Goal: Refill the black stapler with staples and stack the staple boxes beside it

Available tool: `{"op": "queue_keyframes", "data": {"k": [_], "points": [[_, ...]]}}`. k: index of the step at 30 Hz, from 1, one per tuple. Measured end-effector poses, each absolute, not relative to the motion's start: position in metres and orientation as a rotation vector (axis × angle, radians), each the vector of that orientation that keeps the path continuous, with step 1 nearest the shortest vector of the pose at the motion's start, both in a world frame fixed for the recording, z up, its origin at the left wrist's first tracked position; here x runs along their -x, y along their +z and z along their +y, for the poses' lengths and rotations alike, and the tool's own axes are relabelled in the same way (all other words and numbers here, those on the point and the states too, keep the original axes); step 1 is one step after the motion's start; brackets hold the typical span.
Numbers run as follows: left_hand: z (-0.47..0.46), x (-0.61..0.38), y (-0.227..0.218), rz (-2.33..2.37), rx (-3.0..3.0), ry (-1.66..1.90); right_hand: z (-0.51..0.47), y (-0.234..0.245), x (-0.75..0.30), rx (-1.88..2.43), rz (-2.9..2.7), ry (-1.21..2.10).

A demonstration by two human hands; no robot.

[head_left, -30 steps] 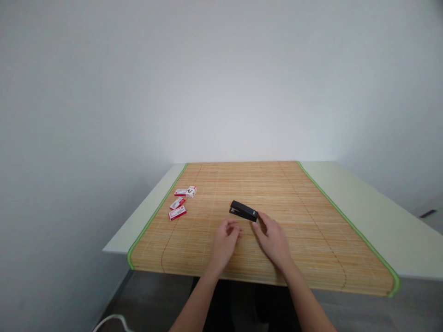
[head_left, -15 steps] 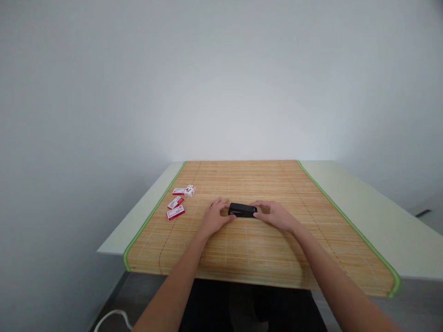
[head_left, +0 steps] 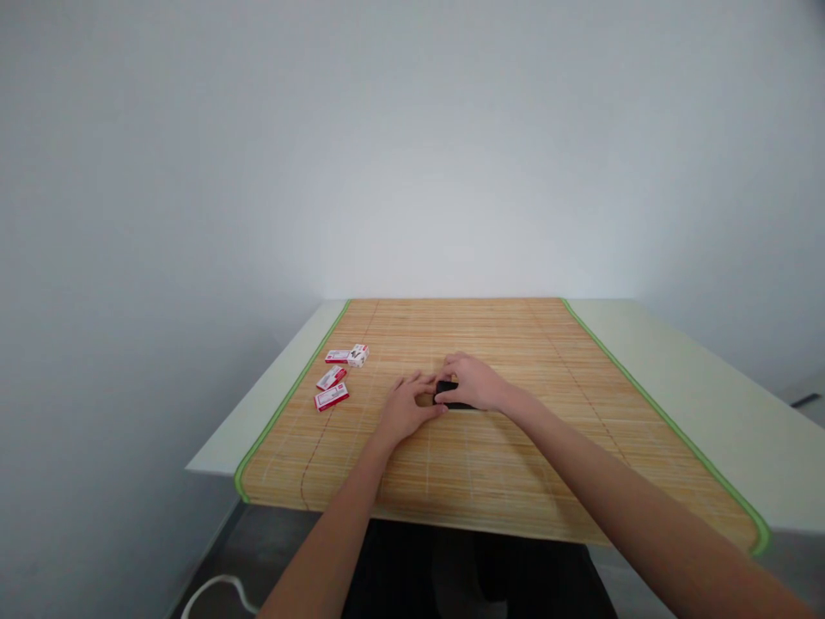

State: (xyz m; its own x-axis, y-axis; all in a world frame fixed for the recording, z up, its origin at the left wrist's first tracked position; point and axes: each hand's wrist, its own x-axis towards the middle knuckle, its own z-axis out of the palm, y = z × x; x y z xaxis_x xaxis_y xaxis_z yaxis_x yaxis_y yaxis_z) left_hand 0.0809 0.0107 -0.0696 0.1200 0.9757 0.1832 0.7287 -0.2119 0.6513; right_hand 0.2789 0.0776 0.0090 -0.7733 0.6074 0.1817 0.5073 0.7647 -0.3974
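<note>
Stapler lies on the mat under my right hand, that grip straddling it, clamped or not I can't tell; left hand spread beside its left end. Lopsided push could skid it sideways.

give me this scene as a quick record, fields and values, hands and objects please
left hand: fingers spread, at the left end of the black stapler; contact unclear
right hand: thumb and fingers around the black stapler, hiding much of it
boxes: four small red-and-white boxes near the mat's left edge
surface: slatted mat with green edging, on a white table
floor: white cable, lower left
</note>
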Motion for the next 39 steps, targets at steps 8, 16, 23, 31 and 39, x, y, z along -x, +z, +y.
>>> {"op": "queue_keyframes", "data": {"k": [8, 16, 23, 31, 39], "points": [[0.015, -0.076, -0.079, 1.619, -2.0, 0.882, 0.095, 0.034, -0.303, 0.802, -2.64, 0.493], [0.019, -0.074, -0.086, 1.617, -1.983, 0.891, 0.106, 0.062, -0.364, 0.877, -2.535, 0.711], [0.02, -0.073, -0.088, 1.615, -2.002, 0.877, 0.111, 0.048, -0.442, 0.965, -2.542, 0.677], [0.022, -0.072, -0.09, 1.63, -1.989, 0.875, 0.103, -0.022, -0.484, 1.119, -2.429, 0.59], [0.017, -0.073, -0.085, 1.652, -1.979, 0.873, 0.095, -0.038, -0.485, 1.125, -2.317, 0.669]]}}
